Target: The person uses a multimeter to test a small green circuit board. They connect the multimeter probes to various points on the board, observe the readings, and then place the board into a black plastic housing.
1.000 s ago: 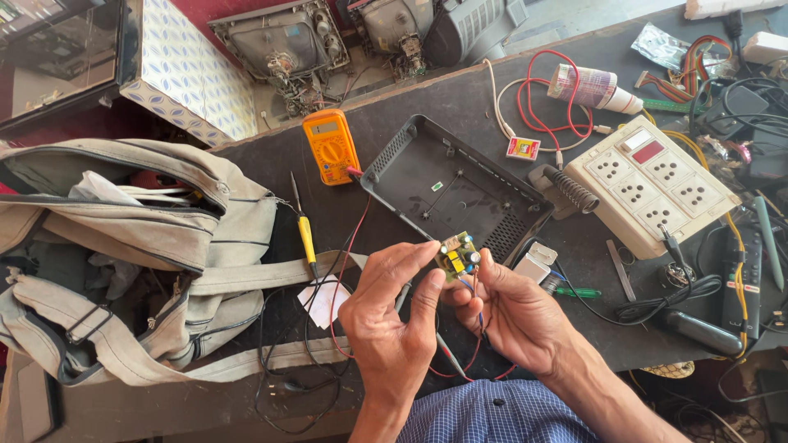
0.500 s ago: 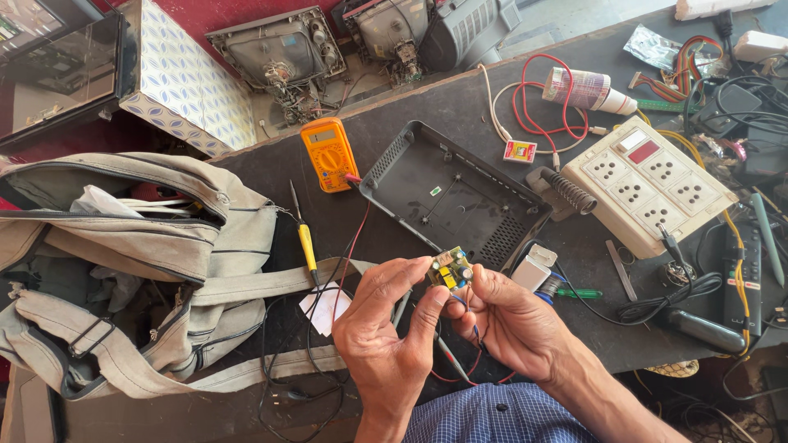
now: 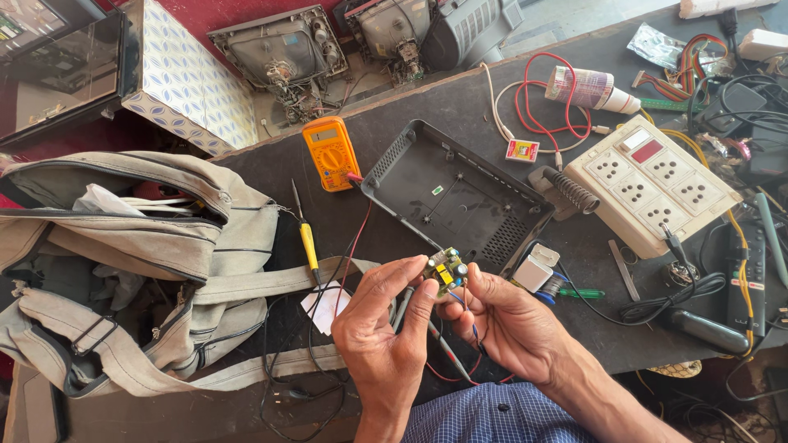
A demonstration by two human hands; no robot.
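A small green circuit board with a yellow part and thin red and blue wires is pinched between both hands at the table's near edge. My left hand holds its left side with thumb and fingertips, and a dark probe runs under the fingers. My right hand grips the board's right side, wires trailing through the palm. Just behind the board lies an open black plastic case. An orange multimeter sits left of the case, its red lead running toward my hands.
A grey canvas bag fills the left. A yellow-handled screwdriver lies beside it. A white power strip, a soldering iron stand, a white tube and tangled cables crowd the right. Old television chassis stand behind the table.
Both hands have kept hold of the small board, shifting slightly lower and right in view as the head camera moved. The fingers have adjusted around the board.
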